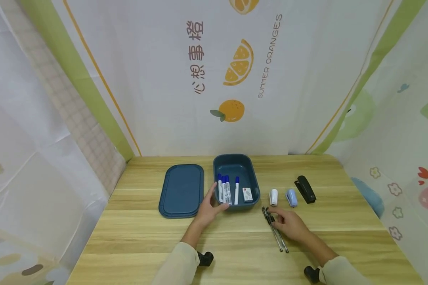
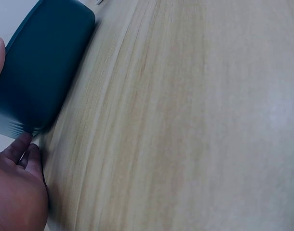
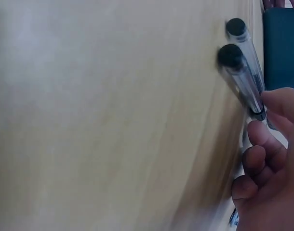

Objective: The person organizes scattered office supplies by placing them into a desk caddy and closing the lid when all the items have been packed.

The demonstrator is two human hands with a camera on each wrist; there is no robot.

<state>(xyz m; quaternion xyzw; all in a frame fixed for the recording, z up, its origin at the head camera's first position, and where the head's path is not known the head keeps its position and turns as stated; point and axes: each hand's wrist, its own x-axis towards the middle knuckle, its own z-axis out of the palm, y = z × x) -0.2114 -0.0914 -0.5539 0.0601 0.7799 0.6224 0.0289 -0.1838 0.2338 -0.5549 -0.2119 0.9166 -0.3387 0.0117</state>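
In the head view a dark blue box (image 1: 255,174) stands open on the table. Several white markers with blue caps (image 1: 227,192) and a small white carton (image 1: 247,194) lie inside it. My left hand (image 1: 207,211) spans the box's near left corner, fingers along the left wall and thumb across the front; the left wrist view shows its fingertips (image 2: 24,139) at the box's end. Right of the box, my right hand (image 1: 290,225) pinches two clear pens with black ends (image 1: 275,234) between thumb and fingers. Their ends point towards the camera in the right wrist view.
A flat blue lid (image 1: 182,190) lies left of the box. To the box's right stand a small white stapler (image 1: 273,197), a small light blue one (image 1: 291,197) and a larger black stapler (image 1: 305,189). A printed curtain (image 1: 164,99) hangs behind the wooden table (image 1: 128,233).
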